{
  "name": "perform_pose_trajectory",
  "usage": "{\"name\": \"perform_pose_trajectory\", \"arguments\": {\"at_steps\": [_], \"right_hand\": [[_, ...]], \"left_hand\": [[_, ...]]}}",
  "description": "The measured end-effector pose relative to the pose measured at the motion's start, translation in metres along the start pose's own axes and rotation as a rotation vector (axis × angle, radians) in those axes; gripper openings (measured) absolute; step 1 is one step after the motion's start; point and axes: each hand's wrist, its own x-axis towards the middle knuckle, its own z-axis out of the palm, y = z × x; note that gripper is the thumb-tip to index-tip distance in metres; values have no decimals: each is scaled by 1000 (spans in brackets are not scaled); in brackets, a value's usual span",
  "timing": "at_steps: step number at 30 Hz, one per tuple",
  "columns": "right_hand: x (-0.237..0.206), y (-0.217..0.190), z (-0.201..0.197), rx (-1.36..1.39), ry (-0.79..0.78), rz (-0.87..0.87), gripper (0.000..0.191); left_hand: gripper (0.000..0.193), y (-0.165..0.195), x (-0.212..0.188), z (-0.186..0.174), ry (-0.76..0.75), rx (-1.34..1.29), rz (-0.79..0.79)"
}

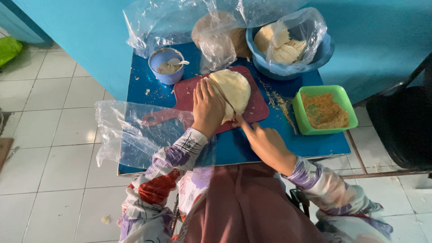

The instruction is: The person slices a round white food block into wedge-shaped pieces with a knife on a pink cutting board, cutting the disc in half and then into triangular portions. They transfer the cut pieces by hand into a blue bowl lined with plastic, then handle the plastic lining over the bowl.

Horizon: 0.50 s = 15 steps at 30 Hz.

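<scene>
A pale round sheet of dough (234, 87) lies on a dark red cutting board (184, 92) in the middle of a small blue table (234, 148). My left hand (208, 108) lies flat on the dough's left half, fingers together, pressing it over. My right hand (265, 141) reaches in from the lower right, and its fingertips touch the dough's near edge.
A small blue cup (166, 67) of pale filling with a spoon stands at the back left. A blue bowl (324, 54) lined with plastic holds folded dough sheets. A green tray (339, 96) of orange crumbs sits at the right. Clear plastic sheeting (130, 135) hangs over the table's left edge.
</scene>
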Motion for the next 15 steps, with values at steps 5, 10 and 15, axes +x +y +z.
{"name": "perform_pose_trajectory", "arguments": {"at_steps": [5, 10, 15], "right_hand": [[-27, -7, -7, 1, 19, 22, 81], [-36, -8, -5, 80, 74, 50, 78], [-5, -4, 11, 145, 93, 49, 71]], "left_hand": [[70, 1, -1, 0, -7, -66, 19], [68, 5, -4, -5, -17, -70, 38], [66, 8, -7, -12, -15, -117, 50]]}}
